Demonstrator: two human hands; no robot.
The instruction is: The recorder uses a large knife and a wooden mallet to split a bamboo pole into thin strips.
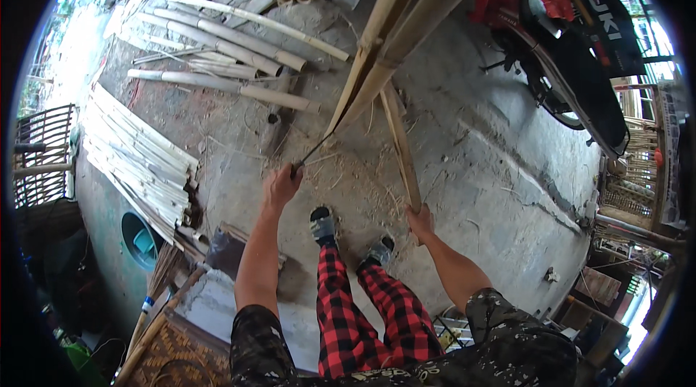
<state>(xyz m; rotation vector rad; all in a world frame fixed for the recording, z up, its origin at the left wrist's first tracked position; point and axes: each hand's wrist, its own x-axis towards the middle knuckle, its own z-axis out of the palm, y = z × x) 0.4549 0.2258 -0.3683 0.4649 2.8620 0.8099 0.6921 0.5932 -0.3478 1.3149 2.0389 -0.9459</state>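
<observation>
Above the concrete floor [500, 227], a split bamboo pole [437, 15] slants down from the view's upper edge toward the person. The left forearm [259, 249] points almost straight ahead; the right forearm [457, 267] angles inward. Partly behind the pole, a slimmer stick [401, 140] runs down to the right hand [419, 221], wrapped around its near end. Closed likewise, the left hand [281, 185] holds a thin dark blade [315, 150] reaching the pole's near end.
</observation>
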